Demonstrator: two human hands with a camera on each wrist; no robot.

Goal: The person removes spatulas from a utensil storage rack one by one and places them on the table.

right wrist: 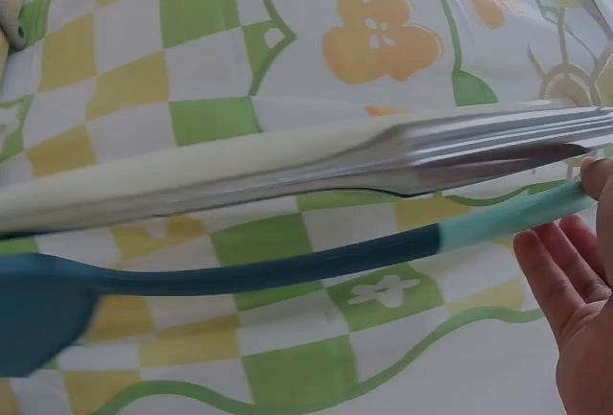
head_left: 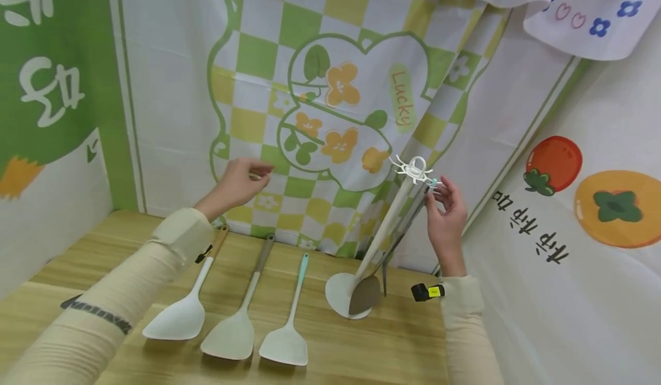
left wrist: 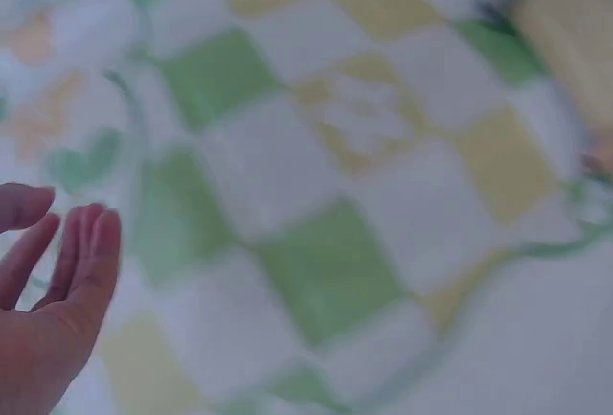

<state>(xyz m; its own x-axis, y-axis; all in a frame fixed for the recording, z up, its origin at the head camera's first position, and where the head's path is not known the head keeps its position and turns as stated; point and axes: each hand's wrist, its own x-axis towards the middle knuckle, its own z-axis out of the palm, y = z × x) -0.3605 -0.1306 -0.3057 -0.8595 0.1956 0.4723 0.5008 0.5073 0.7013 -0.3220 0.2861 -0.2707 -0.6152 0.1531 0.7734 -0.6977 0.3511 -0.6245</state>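
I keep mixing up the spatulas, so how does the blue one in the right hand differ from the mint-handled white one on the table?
The blue spatula is dark blue below its handle; the white spatula is whitish there. The right hand holds the blue spatula handle-up, while the white spatula lies on the table. Both have mint-green handles.

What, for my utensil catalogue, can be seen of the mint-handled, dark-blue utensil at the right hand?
The long utensil with mint-green handle and dark-blue shaft looks smooth, perhaps plastic. Its broad dark-blue head runs off the right wrist view. The right hand's grip pinches the handle; it slants down beside the white round-based stand. Whether it is hooked is unclear.
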